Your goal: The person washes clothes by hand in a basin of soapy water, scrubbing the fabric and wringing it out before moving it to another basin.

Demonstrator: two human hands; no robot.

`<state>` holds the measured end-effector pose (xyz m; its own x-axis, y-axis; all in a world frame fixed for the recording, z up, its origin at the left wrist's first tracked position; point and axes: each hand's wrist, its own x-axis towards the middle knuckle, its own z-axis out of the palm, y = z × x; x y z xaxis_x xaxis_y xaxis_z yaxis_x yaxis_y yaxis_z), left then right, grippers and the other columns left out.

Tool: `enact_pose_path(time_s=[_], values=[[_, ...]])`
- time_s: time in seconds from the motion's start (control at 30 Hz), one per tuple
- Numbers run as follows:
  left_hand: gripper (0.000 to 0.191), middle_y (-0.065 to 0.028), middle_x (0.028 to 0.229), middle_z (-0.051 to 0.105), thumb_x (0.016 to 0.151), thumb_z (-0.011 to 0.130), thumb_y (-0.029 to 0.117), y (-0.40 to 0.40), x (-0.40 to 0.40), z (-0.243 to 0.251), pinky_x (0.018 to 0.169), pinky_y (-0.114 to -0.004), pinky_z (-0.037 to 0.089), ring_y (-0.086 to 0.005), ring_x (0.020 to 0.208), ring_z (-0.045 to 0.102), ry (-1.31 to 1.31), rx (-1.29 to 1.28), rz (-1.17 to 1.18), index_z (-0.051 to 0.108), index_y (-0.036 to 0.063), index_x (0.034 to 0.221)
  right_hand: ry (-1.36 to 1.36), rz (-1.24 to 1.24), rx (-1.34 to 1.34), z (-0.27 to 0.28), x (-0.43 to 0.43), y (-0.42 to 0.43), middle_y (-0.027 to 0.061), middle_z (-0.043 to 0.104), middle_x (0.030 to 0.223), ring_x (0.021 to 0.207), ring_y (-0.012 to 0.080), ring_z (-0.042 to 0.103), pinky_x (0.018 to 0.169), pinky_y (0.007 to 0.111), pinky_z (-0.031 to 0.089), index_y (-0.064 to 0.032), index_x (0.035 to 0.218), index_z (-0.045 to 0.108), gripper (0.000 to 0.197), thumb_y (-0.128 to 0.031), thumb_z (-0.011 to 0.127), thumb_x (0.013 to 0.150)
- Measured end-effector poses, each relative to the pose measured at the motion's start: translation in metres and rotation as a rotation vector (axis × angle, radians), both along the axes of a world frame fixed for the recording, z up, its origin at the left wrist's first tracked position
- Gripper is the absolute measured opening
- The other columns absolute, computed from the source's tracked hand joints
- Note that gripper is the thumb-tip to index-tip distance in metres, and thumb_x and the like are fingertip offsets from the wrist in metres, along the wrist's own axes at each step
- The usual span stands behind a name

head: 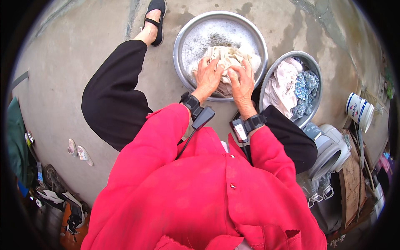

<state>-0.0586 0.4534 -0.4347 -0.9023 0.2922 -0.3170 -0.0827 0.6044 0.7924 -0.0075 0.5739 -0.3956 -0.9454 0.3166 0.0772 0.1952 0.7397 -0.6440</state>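
A wide metal basin (177, 59) rests on the floor in front of me, with foamy water (203, 39) in it. Bunched, wet cream cloth (229, 53) lies heaped in its near half. My left hand (207, 75) grips the left side of the heap, fingers curled into the folds. On the right side, my right hand (243, 82) has its thumb and fingers closed on the same cloth. The two hands are close together, thumbs facing. Part of the cloth is hidden under them.
Right of the basin, a second metal tub (319, 78) holds pale pink fabric (281, 84) and blue patterned fabric (307, 90). Further right are a white bucket (357, 107), grey plastic containers (331, 153) and a wooden board (351, 184). Slippers (83, 154) and a scooter (59, 197) are at left.
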Motion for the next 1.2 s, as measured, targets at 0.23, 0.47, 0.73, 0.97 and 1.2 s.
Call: enact_pose_path(time_s=[0.23, 0.47, 0.73, 0.97, 1.2], values=[[0.029, -0.0175, 0.121, 0.042, 0.082, 0.055, 0.023, -0.014, 0.051, -0.013, 0.092, -0.051, 0.030, -0.0360, 0.118, 0.036, 0.280, -0.153, -0.085, 0.052, 0.0059, 0.105, -0.102, -0.126, 0.056, -0.035, 0.030, -0.026, 0.0188, 0.043, 0.126, 0.116, 0.0380, 0.039, 0.097, 0.050, 0.030, -0.0051, 0.110, 0.054, 0.046, -0.032, 0.066, 0.075], [0.023, -0.0157, 0.111, 0.046, 0.081, 0.053, 0.026, 0.000, 0.023, -0.048, 0.088, -0.049, 0.030, -0.0318, 0.108, 0.043, 0.270, -0.422, -0.254, 0.052, 0.0087, 0.097, -0.201, -0.094, 0.187, -0.074, 0.004, -0.017, 0.0111, 0.050, 0.116, 0.105, 0.0328, 0.045, 0.086, 0.046, 0.035, -0.0095, 0.104, 0.058, 0.037, -0.032, 0.062, 0.076], [0.020, -0.0113, 0.091, 0.051, 0.081, 0.053, 0.023, 0.020, -0.025, -0.059, 0.072, -0.042, 0.037, -0.0286, 0.090, 0.050, 0.308, -0.378, -0.226, 0.052, 0.0082, 0.093, -0.196, -0.036, 0.136, -0.092, -0.051, 0.009, 0.0127, 0.054, 0.083, 0.080, 0.0334, 0.049, 0.071, 0.044, 0.038, -0.0087, 0.082, 0.058, 0.024, -0.033, 0.059, 0.078], [0.030, -0.0135, 0.101, 0.053, 0.087, 0.046, 0.032, 0.032, -0.045, -0.056, 0.080, -0.047, 0.038, -0.0311, 0.098, 0.050, 0.015, -0.382, -0.193, 0.053, 0.0054, 0.098, -0.556, 0.017, -0.095, -0.083, -0.080, 0.032, 0.0184, 0.059, 0.094, 0.092, 0.0351, 0.055, 0.082, 0.044, 0.041, -0.0030, 0.088, 0.059, 0.033, -0.035, 0.060, 0.081], [0.030, -0.0137, 0.108, 0.049, 0.081, 0.047, 0.031, 0.011, -0.023, -0.035, 0.088, -0.048, 0.033, -0.0314, 0.109, 0.043, -0.275, -0.213, 0.172, 0.055, 0.0068, 0.096, -0.430, -0.290, -0.233, -0.030, -0.006, 0.029, 0.0209, 0.047, 0.125, 0.117, 0.0316, 0.045, 0.098, 0.038, 0.035, -0.0006, 0.128, 0.043, 0.074, -0.036, 0.073, 0.070]])
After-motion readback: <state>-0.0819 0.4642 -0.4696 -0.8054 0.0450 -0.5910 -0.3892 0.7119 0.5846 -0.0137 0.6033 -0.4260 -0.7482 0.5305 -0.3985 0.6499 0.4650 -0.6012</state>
